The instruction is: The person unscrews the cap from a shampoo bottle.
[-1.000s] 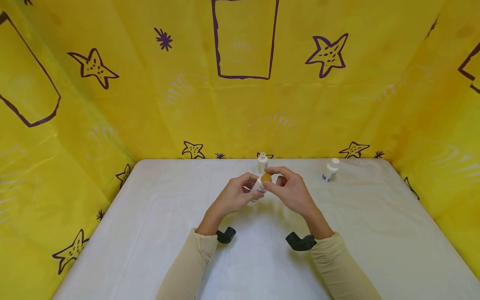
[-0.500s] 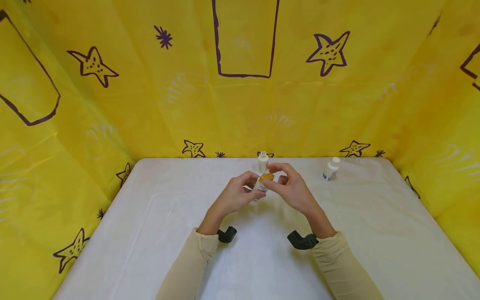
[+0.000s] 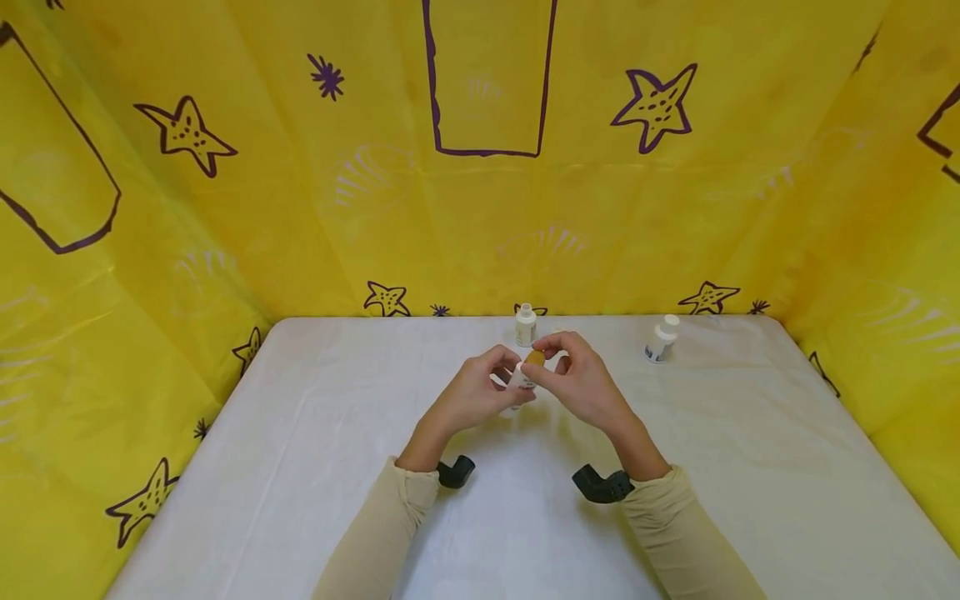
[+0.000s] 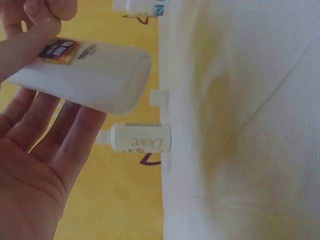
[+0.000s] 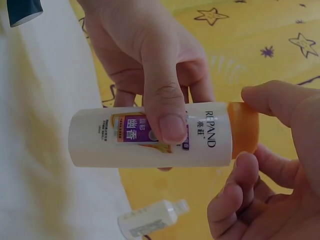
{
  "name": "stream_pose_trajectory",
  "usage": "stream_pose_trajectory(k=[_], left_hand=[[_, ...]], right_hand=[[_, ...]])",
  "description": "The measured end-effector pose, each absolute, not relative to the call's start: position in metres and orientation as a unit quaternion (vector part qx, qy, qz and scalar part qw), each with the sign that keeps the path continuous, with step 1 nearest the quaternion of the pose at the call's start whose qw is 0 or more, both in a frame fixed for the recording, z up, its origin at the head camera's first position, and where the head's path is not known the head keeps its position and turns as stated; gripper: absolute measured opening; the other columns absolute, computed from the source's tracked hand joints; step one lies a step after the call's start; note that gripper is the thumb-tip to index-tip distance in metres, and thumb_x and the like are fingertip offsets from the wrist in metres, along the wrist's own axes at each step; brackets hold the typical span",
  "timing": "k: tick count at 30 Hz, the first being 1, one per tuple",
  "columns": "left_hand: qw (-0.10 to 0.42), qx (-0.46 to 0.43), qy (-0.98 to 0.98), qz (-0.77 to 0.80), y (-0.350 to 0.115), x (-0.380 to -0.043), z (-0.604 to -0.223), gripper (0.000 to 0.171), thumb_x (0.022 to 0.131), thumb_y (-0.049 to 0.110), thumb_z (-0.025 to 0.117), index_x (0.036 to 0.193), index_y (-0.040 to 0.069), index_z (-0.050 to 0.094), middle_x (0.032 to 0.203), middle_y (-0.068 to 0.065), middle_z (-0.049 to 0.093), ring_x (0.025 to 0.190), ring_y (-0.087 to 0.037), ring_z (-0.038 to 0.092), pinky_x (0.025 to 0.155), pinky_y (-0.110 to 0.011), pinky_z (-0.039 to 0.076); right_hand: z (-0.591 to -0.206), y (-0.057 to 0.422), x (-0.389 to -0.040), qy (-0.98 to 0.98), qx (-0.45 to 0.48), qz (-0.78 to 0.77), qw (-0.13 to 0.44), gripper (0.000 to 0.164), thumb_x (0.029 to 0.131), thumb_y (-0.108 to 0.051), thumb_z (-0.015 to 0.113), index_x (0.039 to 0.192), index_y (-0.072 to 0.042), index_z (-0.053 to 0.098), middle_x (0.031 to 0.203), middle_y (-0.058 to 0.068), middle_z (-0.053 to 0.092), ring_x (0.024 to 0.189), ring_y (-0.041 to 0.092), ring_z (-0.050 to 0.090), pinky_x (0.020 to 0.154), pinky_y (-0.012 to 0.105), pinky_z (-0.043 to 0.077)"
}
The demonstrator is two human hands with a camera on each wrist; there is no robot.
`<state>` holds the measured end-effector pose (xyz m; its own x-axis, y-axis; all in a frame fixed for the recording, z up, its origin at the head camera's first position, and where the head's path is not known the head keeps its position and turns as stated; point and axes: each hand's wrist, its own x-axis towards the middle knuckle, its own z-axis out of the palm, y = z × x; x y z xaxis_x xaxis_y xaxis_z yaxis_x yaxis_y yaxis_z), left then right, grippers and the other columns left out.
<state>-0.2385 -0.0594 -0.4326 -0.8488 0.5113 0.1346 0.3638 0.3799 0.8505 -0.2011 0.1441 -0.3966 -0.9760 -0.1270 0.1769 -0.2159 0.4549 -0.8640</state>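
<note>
My left hand [image 3: 474, 390] grips a white shampoo bottle [image 5: 135, 132] with a purple and gold label and the word REPAND. It is held tilted above the table, thumb across the front and fingers behind. At its top, the orange cap [image 5: 245, 127] sits against the bottle's shoulder. My right hand [image 3: 585, 382] pinches that cap between thumb and fingers. In the left wrist view the bottle's base faces the table, and the cap is out of frame.
Behind the hands, a small Dove bottle [image 4: 142, 138] stands without a cap on its neck. A loose white cap [image 4: 159, 97] lies beside it. Farther right stands another white bottle [image 3: 662, 340]. Yellow patterned cloth [image 3: 480, 217] rises behind the white-covered table [image 3: 337, 433].
My right fingers and the orange cap have turned slightly back and forth; the cap looked wider half a second ago. My left hand keeps its grip on the shampoo bottle, almost in place.
</note>
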Motion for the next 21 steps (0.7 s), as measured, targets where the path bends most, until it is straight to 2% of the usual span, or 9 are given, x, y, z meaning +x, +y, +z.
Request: stream_pose_trajectory(k=[7, 14, 18, 21], left_hand=[[0.064, 0.272, 0.821, 0.498, -0.0591, -0.2391, -0.4325, 0.034, 0.089, 0.025, 0.081, 0.116, 0.02, 0.062, 0.107, 0.003, 0.071, 0.094, -0.014, 0.066, 0.076, -0.027, 0.06], [0.067, 0.273, 0.81, 0.515, -0.0571, -0.2388, -0.4315, 0.035, 0.089, 0.026, 0.081, 0.117, 0.018, 0.062, 0.111, 0.001, 0.07, 0.094, -0.016, 0.067, 0.075, -0.027, 0.061], [0.066, 0.269, 0.807, 0.521, -0.0569, -0.2385, -0.431, 0.034, 0.088, 0.026, 0.082, 0.115, 0.02, 0.062, 0.108, 0.002, 0.07, 0.093, -0.016, 0.066, 0.075, -0.029, 0.061], [0.071, 0.267, 0.806, 0.524, -0.0565, -0.2383, -0.4313, 0.034, 0.087, 0.027, 0.082, 0.115, 0.022, 0.063, 0.106, 0.002, 0.07, 0.092, -0.017, 0.067, 0.076, -0.029, 0.061]], right_hand=[[-0.3954, 0.1444, -0.1996, -0.843, 0.141, 0.517, 0.048, 0.034, 0.095, -0.019, 0.072, 0.128, -0.015, 0.066, 0.117, 0.009, 0.06, 0.066, 0.017, 0.047, 0.057, 0.023, 0.04], [-0.3939, 0.1484, -0.1994, -0.814, 0.183, 0.551, 0.022, 0.034, 0.1, -0.008, 0.063, 0.133, -0.016, 0.065, 0.129, 0.008, 0.064, 0.064, 0.017, 0.052, 0.059, 0.023, 0.043], [-0.3942, 0.1503, -0.2006, -0.812, 0.182, 0.553, 0.029, 0.038, 0.099, -0.012, 0.066, 0.136, -0.017, 0.063, 0.133, 0.011, 0.064, 0.056, 0.012, 0.044, 0.053, 0.022, 0.038], [-0.3943, 0.151, -0.2014, -0.817, 0.161, 0.552, 0.04, 0.041, 0.096, -0.018, 0.072, 0.136, -0.016, 0.063, 0.129, 0.012, 0.064, 0.056, 0.011, 0.042, 0.052, 0.022, 0.036]])
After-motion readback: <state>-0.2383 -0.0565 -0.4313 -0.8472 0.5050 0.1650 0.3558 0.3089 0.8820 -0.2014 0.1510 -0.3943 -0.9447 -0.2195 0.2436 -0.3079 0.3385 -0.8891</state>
